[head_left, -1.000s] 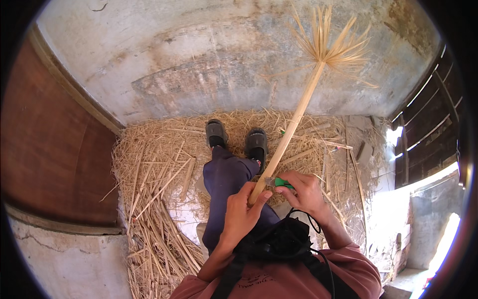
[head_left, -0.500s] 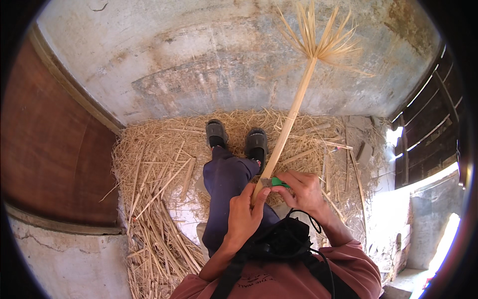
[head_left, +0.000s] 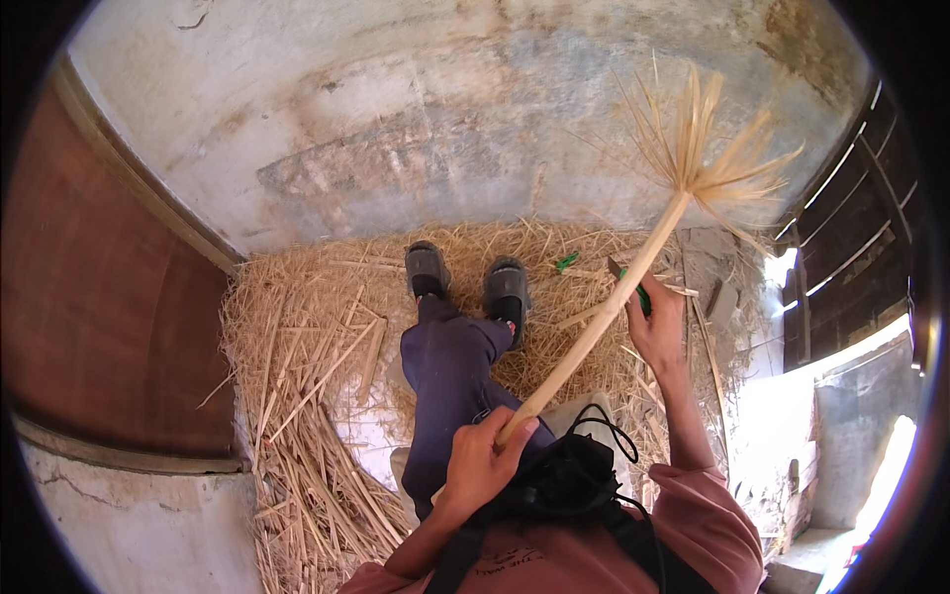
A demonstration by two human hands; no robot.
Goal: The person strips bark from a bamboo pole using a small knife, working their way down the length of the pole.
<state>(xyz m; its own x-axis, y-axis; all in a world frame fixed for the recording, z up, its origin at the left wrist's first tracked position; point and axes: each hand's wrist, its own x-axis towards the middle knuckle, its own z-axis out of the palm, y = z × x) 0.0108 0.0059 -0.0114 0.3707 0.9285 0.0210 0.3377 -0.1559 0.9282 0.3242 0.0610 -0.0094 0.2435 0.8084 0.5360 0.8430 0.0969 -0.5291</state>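
Note:
A long pale bamboo stick [head_left: 604, 317] slants up and to the right from my lap, its far end split into a fan of thin frayed strips [head_left: 698, 148]. My left hand [head_left: 485, 457] is closed around its near end, above my thigh. Farther along, my right hand [head_left: 658, 322] is closed on a green-handled knife [head_left: 643, 297], partly hidden behind the stick. The knife's dark short blade [head_left: 616, 268] shows at the stick's left side; whether it touches the bamboo I cannot tell.
Straw-like shavings [head_left: 327, 267] cover the floor around my shoes [head_left: 507, 287]. Several split strips [head_left: 317, 465] are heaped at the left. A small green object [head_left: 566, 262] lies on the shavings. Ahead is a stained wall [head_left: 416, 148]; a brown door panel [head_left: 119, 287] stands left, dark slats [head_left: 856, 228] right.
My right hand has moved the knife away from my left hand, up along the stick. The stick has tilted, its frayed end going right and down, while my left hand came nearer my body.

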